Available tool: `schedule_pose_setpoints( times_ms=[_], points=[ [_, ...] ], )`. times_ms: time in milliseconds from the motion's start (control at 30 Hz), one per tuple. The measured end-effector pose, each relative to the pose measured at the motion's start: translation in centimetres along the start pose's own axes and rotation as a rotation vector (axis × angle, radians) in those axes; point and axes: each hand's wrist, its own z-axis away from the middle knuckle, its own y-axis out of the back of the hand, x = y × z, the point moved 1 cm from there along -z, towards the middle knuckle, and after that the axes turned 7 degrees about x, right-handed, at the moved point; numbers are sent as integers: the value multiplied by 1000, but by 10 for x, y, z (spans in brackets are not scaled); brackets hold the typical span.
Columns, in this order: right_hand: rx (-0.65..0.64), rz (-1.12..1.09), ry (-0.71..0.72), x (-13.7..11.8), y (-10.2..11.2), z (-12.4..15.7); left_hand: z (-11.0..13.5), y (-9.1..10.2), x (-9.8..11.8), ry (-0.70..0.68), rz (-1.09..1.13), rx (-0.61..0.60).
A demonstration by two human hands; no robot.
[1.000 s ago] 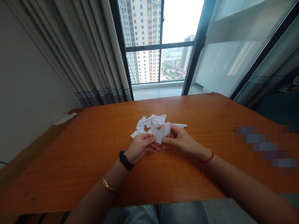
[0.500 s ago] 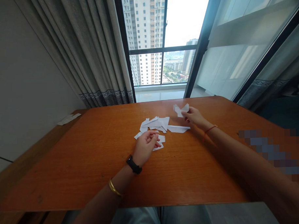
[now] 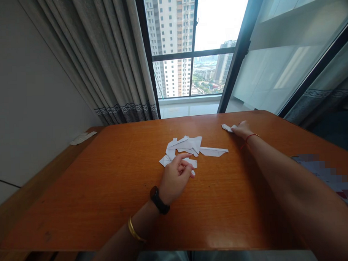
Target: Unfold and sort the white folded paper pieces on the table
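White folded paper [image 3: 227,128] is at the fingers of my right hand [image 3: 243,130], near the far edge of the desk [image 3: 107,178], towards its far right corner; whether I'm pinching it or letting go, I cannot tell. My left hand [image 3: 175,180], loosely curled, gripping nothing that shows, is at the near side of the paper pile [image 3: 186,143]. I judge this the setting-down step, calling for a gentle release.
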Motion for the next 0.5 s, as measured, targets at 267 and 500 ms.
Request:
schedule_pose_setpoints(
  times_ms=[267,500],
  points=[
    [0,73,115,4,-4,19,-2,0,-3,-2,-16,3],
    [59,117,195,4,-7,37,-3,0,-6,2,-18,3]
  ],
)
